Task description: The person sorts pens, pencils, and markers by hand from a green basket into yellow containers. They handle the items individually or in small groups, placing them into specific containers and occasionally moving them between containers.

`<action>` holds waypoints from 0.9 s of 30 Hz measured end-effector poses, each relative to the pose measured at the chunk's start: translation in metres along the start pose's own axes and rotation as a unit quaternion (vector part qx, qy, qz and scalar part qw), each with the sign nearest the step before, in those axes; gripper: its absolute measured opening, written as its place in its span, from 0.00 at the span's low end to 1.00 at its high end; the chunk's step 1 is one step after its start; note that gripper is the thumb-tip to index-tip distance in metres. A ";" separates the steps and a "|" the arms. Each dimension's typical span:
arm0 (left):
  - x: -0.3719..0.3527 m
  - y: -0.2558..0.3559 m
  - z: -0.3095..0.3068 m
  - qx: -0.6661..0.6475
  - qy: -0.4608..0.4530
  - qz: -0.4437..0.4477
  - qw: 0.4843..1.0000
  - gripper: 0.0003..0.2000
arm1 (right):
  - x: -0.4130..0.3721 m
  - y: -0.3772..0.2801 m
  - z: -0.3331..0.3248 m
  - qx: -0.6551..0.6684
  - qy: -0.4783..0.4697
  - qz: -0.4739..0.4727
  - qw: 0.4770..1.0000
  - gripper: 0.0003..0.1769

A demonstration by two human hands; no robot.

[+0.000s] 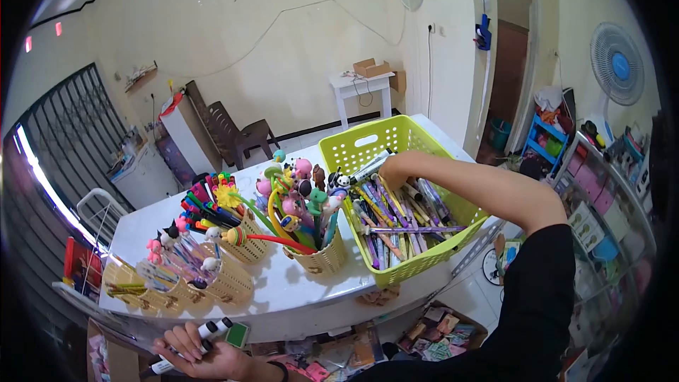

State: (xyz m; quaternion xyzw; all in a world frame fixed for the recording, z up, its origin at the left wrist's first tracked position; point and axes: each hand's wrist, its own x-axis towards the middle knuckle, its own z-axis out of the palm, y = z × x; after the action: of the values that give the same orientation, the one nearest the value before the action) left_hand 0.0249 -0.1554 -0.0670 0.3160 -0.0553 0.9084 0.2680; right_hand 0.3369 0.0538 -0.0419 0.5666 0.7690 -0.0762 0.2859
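Observation:
A green plastic basket [396,276] full of pens and pencils stands on the white table [283,304]. Inside its far part is my right hand [390,170], fingers down among the pens beside a white marker [370,164]; its fingertips are hidden. Low at the left, in front of the table edge, my left hand [201,357] is wrapped round white markers with black caps [214,328]. Left of the basket, a beige woven cup [322,262] holds pens with animal toppers [316,201].
More woven cups [226,281] with pens and colored markers [209,205] stand on the table's left half. Boxes of small packets [444,332] lie below the front edge. A shelf [601,219] and a fan [617,64] are at the right, a brown chair [244,134] behind.

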 end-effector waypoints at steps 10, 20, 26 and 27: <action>0.002 0.005 -0.017 0.037 0.040 -0.004 0.999 0.17 | -0.056 0.005 -0.025 -0.006 0.233 0.082 0.969 0.12; -0.006 0.007 -0.020 0.062 0.072 -0.001 0.995 0.17 | 0.018 0.008 0.020 -0.208 0.394 -0.154 0.882 0.11; -0.013 0.013 -0.027 0.027 0.073 -0.029 0.997 0.16 | 0.017 0.015 0.021 -0.090 0.231 -0.037 0.968 0.13; -0.014 0.014 -0.026 0.025 0.075 -0.023 0.997 0.16 | 0.013 0.013 0.020 -0.081 0.256 -0.031 0.963 0.14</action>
State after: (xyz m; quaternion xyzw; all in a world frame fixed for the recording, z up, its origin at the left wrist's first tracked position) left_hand 0.0123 -0.1668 -0.0952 0.2546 -0.0045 0.9243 0.2844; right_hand 0.3536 0.0607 -0.0626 0.5178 0.8375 0.1253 0.1220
